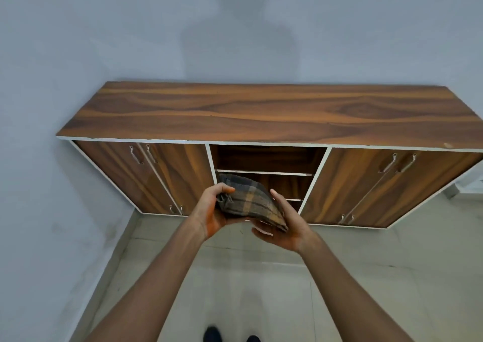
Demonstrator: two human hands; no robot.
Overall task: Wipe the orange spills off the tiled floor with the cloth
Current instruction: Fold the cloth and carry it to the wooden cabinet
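A folded cloth (251, 202), grey with orange and dark checks, is held in front of me at about the height of the cabinet's lower shelves. My left hand (213, 212) grips its left end, thumb on top. My right hand (283, 226) cups its right end from beneath and beside, fingers spread along the fold. The pale tiled floor (261, 276) lies below; no orange spill shows on the part I can see.
A long wood-grain cabinet (261, 114) stands against the grey-blue wall, with closed double doors left (146, 177) and right (379, 185) and open shelves (266, 173) in the middle. My dark shoes (231, 335) show at the bottom edge.
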